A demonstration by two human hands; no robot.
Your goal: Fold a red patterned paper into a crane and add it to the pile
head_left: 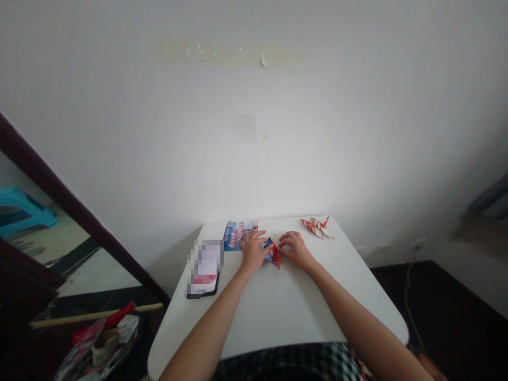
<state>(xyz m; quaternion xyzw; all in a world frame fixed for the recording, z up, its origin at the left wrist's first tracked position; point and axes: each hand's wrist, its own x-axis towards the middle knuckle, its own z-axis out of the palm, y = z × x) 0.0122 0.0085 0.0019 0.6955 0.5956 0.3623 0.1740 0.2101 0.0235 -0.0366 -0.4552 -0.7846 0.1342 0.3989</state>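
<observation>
A piece of folded paper, printed blue and red, stands between my two hands on the white table. My left hand grips its left side, with the thumb against the paper and the other fingers reaching over. On the other side, my right hand pinches the red edge with curled fingers. Just beyond my left hand lies a flat blue printed sheet, partly covered by the fingers. Folded red and white paper shapes rest at the table's back right; they look like origami cranes.
A phone with a blurred screen lies at the table's left side. The table's back edge meets a white wall. On the floor at left sit a bag of rubbish and a wooden stick. A mirror reflects a blue stool.
</observation>
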